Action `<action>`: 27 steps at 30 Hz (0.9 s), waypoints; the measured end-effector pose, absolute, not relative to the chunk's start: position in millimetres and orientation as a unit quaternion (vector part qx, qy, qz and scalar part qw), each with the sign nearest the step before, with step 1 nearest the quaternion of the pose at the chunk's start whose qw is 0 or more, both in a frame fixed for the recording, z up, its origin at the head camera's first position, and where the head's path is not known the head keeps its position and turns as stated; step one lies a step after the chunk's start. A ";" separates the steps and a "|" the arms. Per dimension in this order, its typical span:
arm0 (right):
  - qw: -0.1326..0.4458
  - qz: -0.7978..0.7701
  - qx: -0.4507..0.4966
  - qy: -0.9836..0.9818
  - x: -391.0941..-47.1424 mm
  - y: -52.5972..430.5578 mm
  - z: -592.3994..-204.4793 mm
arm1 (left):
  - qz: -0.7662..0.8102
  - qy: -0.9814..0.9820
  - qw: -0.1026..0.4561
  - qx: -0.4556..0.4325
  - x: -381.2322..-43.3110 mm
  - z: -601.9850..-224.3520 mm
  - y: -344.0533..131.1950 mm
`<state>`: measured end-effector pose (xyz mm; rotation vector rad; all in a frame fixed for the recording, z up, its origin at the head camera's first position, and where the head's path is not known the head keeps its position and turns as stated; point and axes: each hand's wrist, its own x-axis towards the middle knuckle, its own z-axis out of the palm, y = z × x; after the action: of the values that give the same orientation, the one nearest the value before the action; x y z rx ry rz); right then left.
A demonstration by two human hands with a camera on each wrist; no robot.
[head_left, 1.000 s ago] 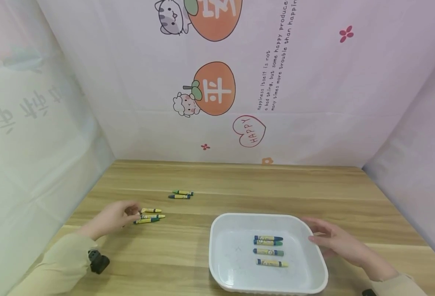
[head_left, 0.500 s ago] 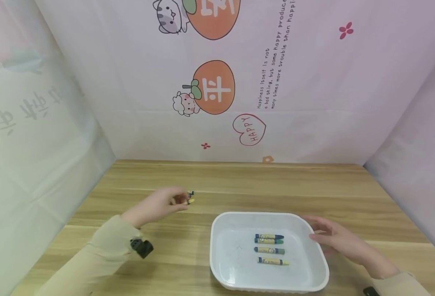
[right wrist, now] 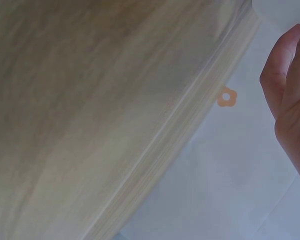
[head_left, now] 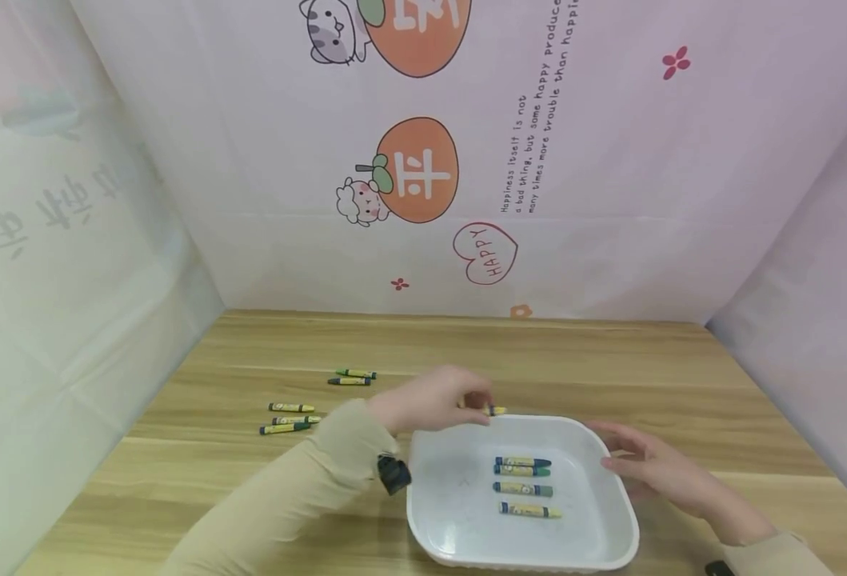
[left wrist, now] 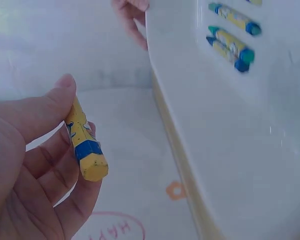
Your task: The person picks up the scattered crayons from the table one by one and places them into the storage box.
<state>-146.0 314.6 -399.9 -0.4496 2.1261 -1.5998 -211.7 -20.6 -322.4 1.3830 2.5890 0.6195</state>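
My left hand (head_left: 433, 400) is over the far left rim of a white plastic tub (head_left: 459, 524), pinching a yellow crayon (left wrist: 87, 150) with a blue band between thumb and fingers. In the left wrist view the crayon's flat end points toward the camera. Inside the tub lie several crayons in a rough column: a dark blue one (head_left: 531, 462), a green one (head_left: 531, 472), a grey-green one (head_left: 522, 489) and a yellowish one (head_left: 529, 510). At the tub's right side my right hand (head_left: 653, 468) grips the rim, thumb at the top edge and fingers along the outer wall.
On the wooden table (head_left: 308, 504), left of the tub, lie two pale yellow crayons (head_left: 290, 408) and a dark green crayon (head_left: 284, 429). Farther back are a light green crayon (head_left: 356, 374) and a dark crayon (head_left: 349, 382). A printed cloth (head_left: 279, 264) hangs behind the table.
My left hand has moved right from the crayon group at the left to the tub's far rim, carrying the yellow crayon. The right hand and the tub have stayed in place.
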 end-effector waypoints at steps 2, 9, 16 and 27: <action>0.219 -0.577 -0.163 0.770 -146.1 314.4 -399.2 | 0.198 0.856 0.081 0.471 -210.7 -326.7 -6.6; 0.217 -0.571 -0.163 0.775 -145.8 313.9 -398.7 | 0.161 0.845 0.123 0.495 -204.7 -344.1 29.8; 0.218 -0.570 -0.163 0.775 -145.2 314.1 -399.8 | 0.124 0.848 0.140 0.496 -203.2 -368.2 50.1; 0.220 -0.571 -0.159 0.775 -146.1 314.8 -400.9 | 0.088 0.856 0.108 0.497 -204.6 -400.0 63.3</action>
<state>-146.1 314.8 -400.9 -0.4393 2.1420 -1.5799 -204.6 63.3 -400.0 1.4635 2.5194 0.2583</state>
